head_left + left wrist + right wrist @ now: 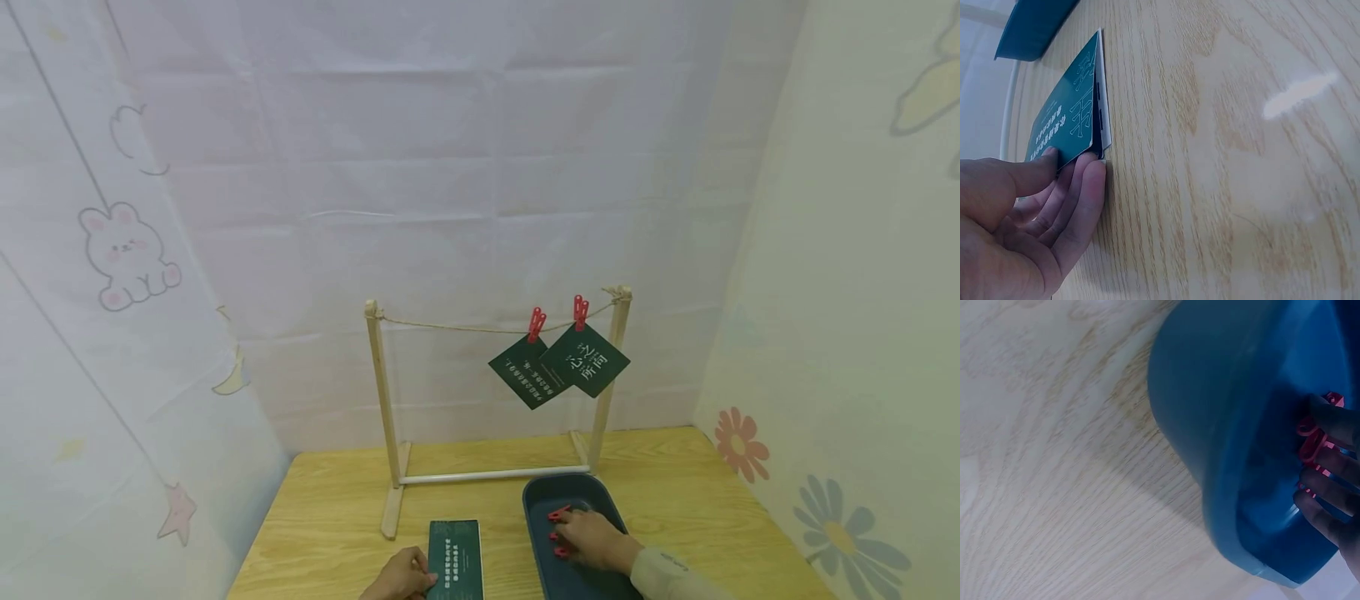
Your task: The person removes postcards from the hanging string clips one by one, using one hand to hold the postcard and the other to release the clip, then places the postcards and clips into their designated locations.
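My left hand (405, 575) is at the left edge of a small stack of dark green cards (456, 554) with white writing. In the left wrist view its thumb lies on the top green card (1069, 103) and the fingertips are under that card, pinching it, with its near end raised off the card below. My right hand (592, 540) reaches down into a dark blue basin (536, 554). Its fairly straight fingers touch red clothespins (1315, 444), some lying between thumb and forefinger. The fingers partly hide the clothespins.
Behind the hands stands a wooden frame (381, 375) with a string (450, 327) tied across its posts. Two green cards (588, 358) hang overlapping near its right end, each under a red clothespin (536, 323). Patterned cloth walls (480, 167) enclose the wooden table (330, 508).
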